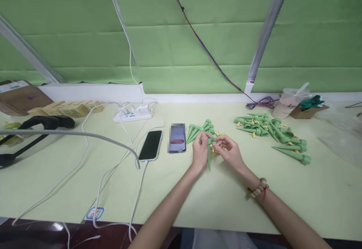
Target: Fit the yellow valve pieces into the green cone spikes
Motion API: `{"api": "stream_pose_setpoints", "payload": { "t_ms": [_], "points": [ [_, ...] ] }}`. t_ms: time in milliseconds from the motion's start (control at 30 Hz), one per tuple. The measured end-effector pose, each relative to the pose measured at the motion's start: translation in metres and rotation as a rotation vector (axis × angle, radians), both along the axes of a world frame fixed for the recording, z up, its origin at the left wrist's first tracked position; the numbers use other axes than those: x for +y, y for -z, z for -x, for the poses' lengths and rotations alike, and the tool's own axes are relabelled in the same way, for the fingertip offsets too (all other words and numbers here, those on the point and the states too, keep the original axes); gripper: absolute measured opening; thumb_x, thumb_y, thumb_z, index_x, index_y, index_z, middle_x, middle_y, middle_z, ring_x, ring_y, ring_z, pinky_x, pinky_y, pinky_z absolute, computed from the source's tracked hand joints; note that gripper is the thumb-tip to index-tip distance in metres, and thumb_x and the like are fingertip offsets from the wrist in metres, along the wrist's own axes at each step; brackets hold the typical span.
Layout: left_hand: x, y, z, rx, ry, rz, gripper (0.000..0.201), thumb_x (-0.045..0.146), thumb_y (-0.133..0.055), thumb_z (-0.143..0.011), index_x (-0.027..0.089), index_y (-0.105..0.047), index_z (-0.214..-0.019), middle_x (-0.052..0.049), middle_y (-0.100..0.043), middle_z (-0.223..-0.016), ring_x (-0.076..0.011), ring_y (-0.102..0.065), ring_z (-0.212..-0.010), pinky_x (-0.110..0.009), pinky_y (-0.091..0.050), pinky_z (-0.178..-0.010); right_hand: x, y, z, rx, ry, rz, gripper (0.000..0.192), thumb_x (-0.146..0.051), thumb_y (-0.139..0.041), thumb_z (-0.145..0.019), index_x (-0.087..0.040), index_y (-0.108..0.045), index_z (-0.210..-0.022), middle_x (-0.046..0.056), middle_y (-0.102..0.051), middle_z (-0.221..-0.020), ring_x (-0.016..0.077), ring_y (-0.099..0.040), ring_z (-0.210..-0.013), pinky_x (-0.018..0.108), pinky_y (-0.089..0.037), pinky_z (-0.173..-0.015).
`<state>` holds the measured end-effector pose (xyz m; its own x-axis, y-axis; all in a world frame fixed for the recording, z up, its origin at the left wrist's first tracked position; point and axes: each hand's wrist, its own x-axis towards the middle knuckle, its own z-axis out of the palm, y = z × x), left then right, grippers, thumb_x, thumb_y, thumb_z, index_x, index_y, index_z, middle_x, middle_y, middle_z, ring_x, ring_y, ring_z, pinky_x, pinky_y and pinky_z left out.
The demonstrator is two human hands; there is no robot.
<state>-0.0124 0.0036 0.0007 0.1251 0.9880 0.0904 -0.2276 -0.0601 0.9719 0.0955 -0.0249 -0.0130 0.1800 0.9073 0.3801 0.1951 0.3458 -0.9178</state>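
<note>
Left hand pinches the top of a green plastic spike, point hanging below the grip; right hand closes fingertips on a small yellow piece beside it. Hold the spike steady, seat squarely

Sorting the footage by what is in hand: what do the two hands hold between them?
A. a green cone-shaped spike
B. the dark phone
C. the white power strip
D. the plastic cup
A: the left hand and right hand meet on a green spike, tip pointing down.
</note>
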Motion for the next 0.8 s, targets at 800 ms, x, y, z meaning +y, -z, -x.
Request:
{"api": "stream_pose_setpoints", "payload": {
  "t_ms": [800],
  "points": [
    [0.022, 0.011, 0.003, 0.009, -0.098, -0.026, 0.023, 0.035, -0.048, -0.080, 0.018, -0.048, -0.064, 0.009, -0.029, -0.045, -0.0034, -0.027, -0.030, -0.016, -0.021, -0.030, 0.009, 0.009, -0.003, -0.014, -0.087, 0.037, 0.023, -0.038, -0.063, -0.073, -0.018, -0.065, -0.085, 0.007, -0.067, -0.086, 0.0173, -0.063, -0.078, 0.033, -0.051, -0.075]
  ]
}}
